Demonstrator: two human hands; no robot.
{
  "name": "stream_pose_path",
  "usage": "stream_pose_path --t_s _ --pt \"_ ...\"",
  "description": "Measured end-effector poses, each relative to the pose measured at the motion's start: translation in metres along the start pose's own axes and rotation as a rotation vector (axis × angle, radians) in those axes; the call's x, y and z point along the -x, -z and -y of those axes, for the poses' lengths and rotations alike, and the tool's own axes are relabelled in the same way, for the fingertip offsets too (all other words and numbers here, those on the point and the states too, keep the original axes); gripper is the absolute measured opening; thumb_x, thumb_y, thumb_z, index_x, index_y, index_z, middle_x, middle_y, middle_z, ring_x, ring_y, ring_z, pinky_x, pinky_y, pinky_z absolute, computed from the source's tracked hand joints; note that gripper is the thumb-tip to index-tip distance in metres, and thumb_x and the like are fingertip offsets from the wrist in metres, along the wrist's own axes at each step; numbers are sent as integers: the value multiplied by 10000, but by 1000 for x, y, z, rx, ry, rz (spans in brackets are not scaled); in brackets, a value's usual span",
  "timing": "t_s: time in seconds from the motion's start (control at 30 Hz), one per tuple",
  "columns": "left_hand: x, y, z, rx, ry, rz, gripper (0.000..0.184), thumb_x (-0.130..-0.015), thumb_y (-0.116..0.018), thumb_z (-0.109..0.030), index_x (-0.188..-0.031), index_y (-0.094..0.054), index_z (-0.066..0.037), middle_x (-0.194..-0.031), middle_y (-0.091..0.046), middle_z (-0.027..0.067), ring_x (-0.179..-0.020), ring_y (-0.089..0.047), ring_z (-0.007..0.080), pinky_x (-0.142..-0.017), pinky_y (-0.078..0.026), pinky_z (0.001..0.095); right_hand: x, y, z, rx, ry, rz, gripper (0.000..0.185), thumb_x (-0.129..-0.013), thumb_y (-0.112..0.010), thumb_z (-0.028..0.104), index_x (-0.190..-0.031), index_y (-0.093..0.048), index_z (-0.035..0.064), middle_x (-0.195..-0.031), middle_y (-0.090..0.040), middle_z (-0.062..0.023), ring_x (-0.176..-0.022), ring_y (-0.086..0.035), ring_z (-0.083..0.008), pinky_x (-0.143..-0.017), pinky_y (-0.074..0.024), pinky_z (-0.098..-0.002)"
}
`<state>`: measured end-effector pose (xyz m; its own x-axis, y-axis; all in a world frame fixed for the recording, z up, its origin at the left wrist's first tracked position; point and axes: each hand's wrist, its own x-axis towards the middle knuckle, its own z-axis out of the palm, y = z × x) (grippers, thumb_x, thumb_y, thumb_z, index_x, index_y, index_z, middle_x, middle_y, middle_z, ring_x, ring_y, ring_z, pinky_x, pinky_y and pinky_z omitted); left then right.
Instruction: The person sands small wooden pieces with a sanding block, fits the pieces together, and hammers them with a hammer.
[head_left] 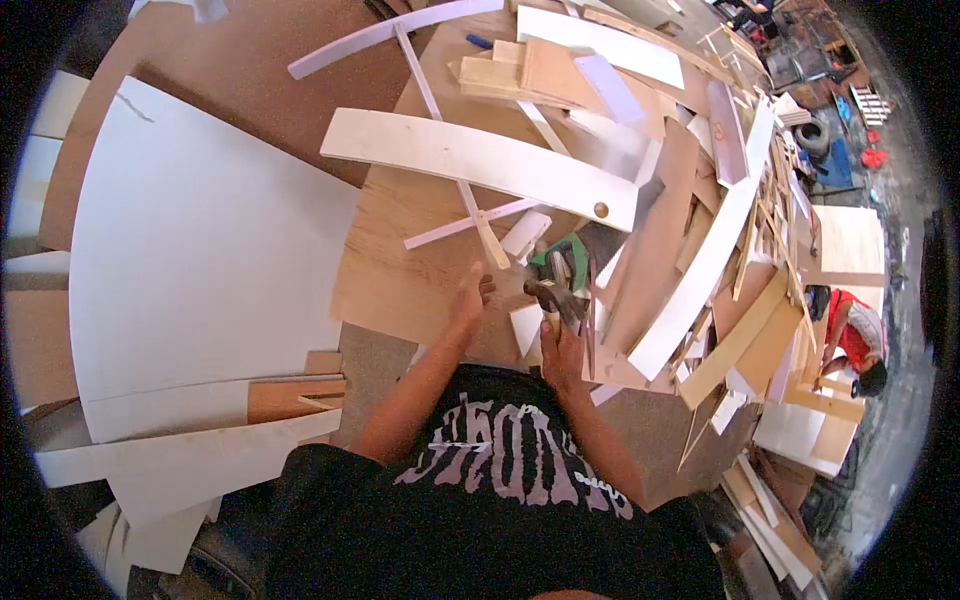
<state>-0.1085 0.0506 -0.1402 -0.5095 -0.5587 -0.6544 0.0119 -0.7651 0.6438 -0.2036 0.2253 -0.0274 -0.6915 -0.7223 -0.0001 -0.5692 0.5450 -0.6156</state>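
My right hand [563, 352] is closed around the handle of a hammer [552, 297], its dark metal head pointing up and to the left. My left hand [470, 303] is just left of it, fingers loosely curled and apart, with nothing visible in them. Right above my left hand is the near end of a narrow wooden strip [491, 240], which joins a pale crosspiece [440, 231]. A green tool [572, 262], partly hidden by the hammer, lies behind the hammer head. Beyond it stretches a long pale curved board [480, 166] with a round brown spot near its right end.
A large white panel [210, 250] lies at left, above offcuts [290, 400]. The brown plywood sheet [400, 270] carries several boards. A long white strip [705, 265] and more scrap wood crowd the right. A person in red [850, 330] bends over wood at far right.
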Motion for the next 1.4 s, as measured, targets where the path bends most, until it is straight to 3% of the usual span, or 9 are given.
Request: stream_pose_path --t_s 0.07,0.17,0.4,0.67,0.87,0.93,1.0,1.17,1.4 --pt "10 5 3 -68 -3 46 594 -999 -448 -525 -1204 -612 8 -1072 -661 113 -929 -624 206 -794 -477 368 7 13 21 -62 -216 163 446 -987 -556 370 -1260 -567 17 -909 -661 -187 -886 -641 -375 -788 -492 -484" --pt "54 5 -16 -262 -55 14 554 -992 -479 -499 -1191 -620 -1 -1060 -651 111 -933 -635 224 -785 -488 361 11 11 33 115 -167 316 415 -961 -591 339 -1267 -582 59 -994 -674 -188 -919 -647 -396 -784 -511 -494" --pt "48 68 29 -478 -161 -147 460 -998 -492 -400 -1114 -645 18 -989 -652 125 -924 -638 270 -805 -498 398 9 -54 30 311 187 234 310 -890 -600 186 -1185 -611 95 -1012 -635 -166 -917 -659 -363 -782 -541 -463" --pt "76 53 -7 -599 -124 -128 448 -953 -589 -347 -1218 -635 12 -1056 -664 160 -942 -623 266 -836 -478 385 -18 -67 36 74 137 196 339 -832 -591 77 -1169 -620 55 -1055 -627 -194 -973 -641 -391 -835 -535 -470" --pt "80 21 28 -727 -421 -307 424 -896 -691 -277 -1202 -648 13 -1063 -694 184 -999 -667 308 -893 -504 409 -16 31 27 -86 332 225 321 -852 -598 72 -1170 -639 51 -1121 -636 -218 -1017 -633 -396 -887 -515 -473" --pt "102 -19 20 -996 -806 -327 444 -861 -739 -256 -1211 -649 3 -1095 -699 190 -1019 -678 329 -912 -517 415 -13 53 -3 -170 398 176 301 -870 -599 84 -1166 -648 50 -1111 -646 -215 -1010 -641 -386 -881 -518 -467" --pt "131 -70 5 -1031 -715 -249 443 -863 -740 -244 -1218 -645 3 -1107 -697 189 -1019 -677 325 -906 -521 409 -9 52 -55 -319 78 255 260 -901 -603 116 -1141 -668 39 -1073 -674 -206 -978 -665 -353 -877 -527 -426" --pt "133 -146 24 -988 -517 55 377 -898 -701 -164 -1231 -637 -1 -1117 -704 173 -1020 -684 236 -884 -536 356 -3 86 -127 -361 -26 122 249 -899 -628 127 -1122 -679 29 -1041 -700 -194 -937 -692 -319 -844 -545 -402" --pt "127 -163 31 -808 -478 -89 383 -950 -656 -174 -1271 -604 28 -1126 -701 148 -1036 -669 197 -886 -521 325 -7 115 -147 -399 -95 282 290 -897 -676 179 -1125 -678 0 -984 -723 -176 -838 -719 -289 -784 -570 -391"
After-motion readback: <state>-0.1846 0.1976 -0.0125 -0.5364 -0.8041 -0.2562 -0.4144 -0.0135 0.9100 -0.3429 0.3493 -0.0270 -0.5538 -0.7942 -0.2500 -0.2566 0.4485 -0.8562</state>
